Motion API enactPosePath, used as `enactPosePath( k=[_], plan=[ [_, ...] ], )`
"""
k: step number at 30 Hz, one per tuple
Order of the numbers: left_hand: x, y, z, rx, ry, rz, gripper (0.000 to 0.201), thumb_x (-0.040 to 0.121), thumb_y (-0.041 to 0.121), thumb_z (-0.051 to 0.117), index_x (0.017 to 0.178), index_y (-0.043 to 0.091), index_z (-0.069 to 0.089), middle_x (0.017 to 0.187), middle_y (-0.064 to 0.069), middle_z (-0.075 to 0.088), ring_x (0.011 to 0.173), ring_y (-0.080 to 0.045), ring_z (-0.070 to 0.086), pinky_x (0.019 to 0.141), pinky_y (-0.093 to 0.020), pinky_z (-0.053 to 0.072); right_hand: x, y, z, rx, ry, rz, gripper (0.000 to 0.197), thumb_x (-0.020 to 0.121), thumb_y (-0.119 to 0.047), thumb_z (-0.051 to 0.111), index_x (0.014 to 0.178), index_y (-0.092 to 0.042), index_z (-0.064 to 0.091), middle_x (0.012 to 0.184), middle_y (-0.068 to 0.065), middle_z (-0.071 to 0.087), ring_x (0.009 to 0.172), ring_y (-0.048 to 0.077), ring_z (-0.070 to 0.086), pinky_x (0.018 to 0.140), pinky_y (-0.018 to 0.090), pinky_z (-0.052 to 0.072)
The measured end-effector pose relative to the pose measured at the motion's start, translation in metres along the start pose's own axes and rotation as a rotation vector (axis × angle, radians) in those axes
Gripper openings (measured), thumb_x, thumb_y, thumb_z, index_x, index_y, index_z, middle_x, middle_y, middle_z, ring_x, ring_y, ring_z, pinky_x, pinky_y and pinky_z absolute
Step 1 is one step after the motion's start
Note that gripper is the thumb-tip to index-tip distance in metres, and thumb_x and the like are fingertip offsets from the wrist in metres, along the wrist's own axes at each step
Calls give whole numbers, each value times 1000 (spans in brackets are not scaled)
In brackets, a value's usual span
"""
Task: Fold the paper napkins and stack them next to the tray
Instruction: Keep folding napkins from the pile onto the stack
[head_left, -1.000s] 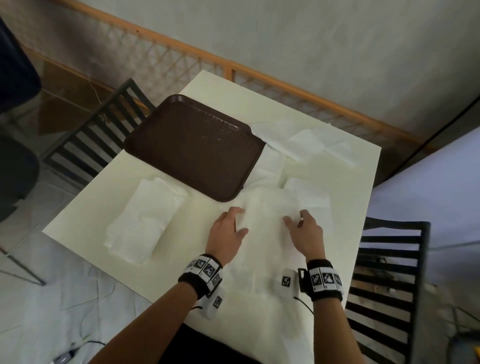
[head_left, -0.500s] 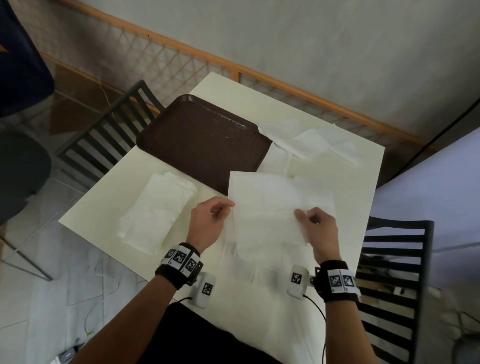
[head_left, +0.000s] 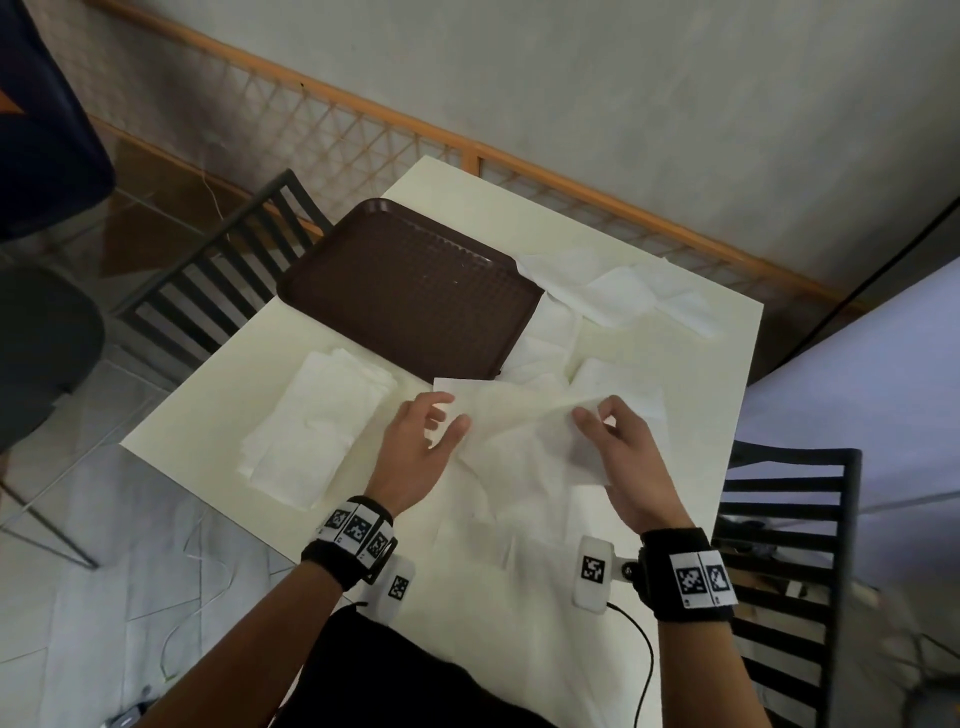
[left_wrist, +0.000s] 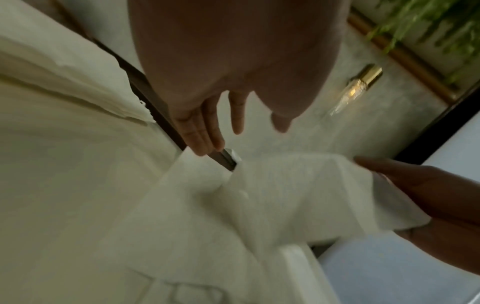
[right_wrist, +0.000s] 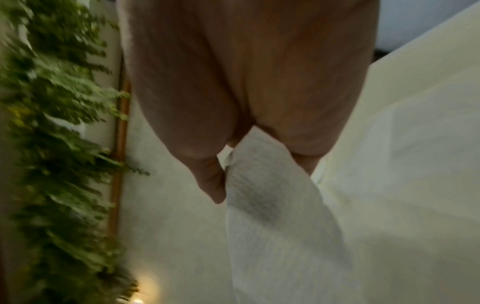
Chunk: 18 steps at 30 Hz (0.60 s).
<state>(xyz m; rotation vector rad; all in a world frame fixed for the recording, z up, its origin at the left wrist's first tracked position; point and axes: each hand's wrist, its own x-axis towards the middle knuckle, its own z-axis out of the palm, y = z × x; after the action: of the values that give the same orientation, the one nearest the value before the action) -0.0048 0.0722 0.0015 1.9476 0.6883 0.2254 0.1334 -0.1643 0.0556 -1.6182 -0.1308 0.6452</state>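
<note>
A white paper napkin (head_left: 519, 436) hangs crumpled just above the cream table (head_left: 249, 384), near the front. My right hand (head_left: 592, 415) pinches its right edge; the right wrist view shows that napkin (right_wrist: 272, 205) trailing down from the thumb and fingers. My left hand (head_left: 449, 413) hovers at the napkin's left edge, fingers spread and holding nothing; in the left wrist view the fingers (left_wrist: 205, 131) are straight. A stack of folded napkins (head_left: 317, 426) lies left of the hands, beside the empty brown tray (head_left: 415, 291).
Loose unfolded napkins (head_left: 623, 296) lie at the back right of the table, with more (head_left: 545, 338) against the tray's right edge. Black slatted chairs stand on the left (head_left: 218, 280) and on the right (head_left: 789, 519). A wooden lattice rail (head_left: 571, 182) runs behind.
Both hands lifted the napkin off the table and held it up flat. Now my left hand has let go and the napkin sags from the right hand.
</note>
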Motion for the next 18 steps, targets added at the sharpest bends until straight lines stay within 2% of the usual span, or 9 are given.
enactPosePath(
  k=[2, 4, 6, 8, 10, 12, 15, 18],
  plan=[
    [-6, 22, -2, -181, -124, -83, 52, 96, 72, 58, 144, 51, 49, 135, 10, 62, 121, -5, 60, 101, -32, 53, -9, -30, 12, 90, -9, -38, 31, 107, -26, 72, 89, -16, 49, 92, 23, 72, 84, 32, 66, 72, 44, 47],
    [-7, 37, -4, -399, -225, -213, 59, 94, 80, 51, 147, 57, 44, 144, 8, 61, 121, -12, 66, 102, -40, 57, -15, -50, 20, 173, 22, -83, 25, 108, -21, 70, 94, -14, 50, 86, 21, 67, 79, 30, 62, 64, 40, 47],
    [-6, 46, -8, -628, -246, -318, 63, 90, 79, 53, 146, 52, 47, 142, 3, 68, 116, -18, 73, 100, -46, 60, -16, -56, 23, 202, 66, -122, 28, 107, -21, 72, 103, -6, 48, 86, 23, 65, 79, 31, 61, 63, 39, 45],
    [-6, 52, -16, -717, -184, -270, 60, 92, 67, 63, 148, 50, 49, 137, 3, 72, 118, -18, 74, 102, -47, 59, -15, -52, 24, 168, 105, -140, 33, 106, -22, 74, 109, -6, 46, 86, 23, 68, 80, 31, 62, 67, 40, 46],
    [-7, 58, -26, -734, -140, -157, 57, 98, 39, 74, 150, 44, 51, 127, -6, 77, 116, -23, 75, 100, -45, 60, -15, -45, 24, 126, 140, -125, 33, 105, -21, 75, 114, -9, 46, 90, 20, 76, 80, 30, 68, 68, 39, 50],
    [-5, 58, -34, -690, -122, -80, 54, 95, 15, 80, 143, 30, 61, 115, -12, 81, 111, -29, 77, 98, -48, 62, -15, -35, 26, 113, 173, -77, 33, 103, -17, 76, 120, -12, 48, 96, 16, 81, 82, 29, 72, 64, 36, 55],
    [3, 50, -40, -523, -65, -42, 34, 88, 9, 86, 120, 17, 78, 112, -3, 82, 106, -24, 78, 101, -55, 60, -17, -25, 29, 95, 168, -60, 44, 100, -11, 79, 133, -25, 54, 105, 13, 83, 90, 26, 77, 66, 34, 61],
    [6, 41, -44, -371, -27, -18, 29, 83, 14, 90, 110, 22, 83, 109, 6, 82, 103, -17, 78, 99, -47, 62, -16, -17, 31, 61, 108, -124, 62, 94, -1, 83, 140, -34, 58, 116, 8, 82, 102, 23, 79, 76, 38, 67]
  ],
)
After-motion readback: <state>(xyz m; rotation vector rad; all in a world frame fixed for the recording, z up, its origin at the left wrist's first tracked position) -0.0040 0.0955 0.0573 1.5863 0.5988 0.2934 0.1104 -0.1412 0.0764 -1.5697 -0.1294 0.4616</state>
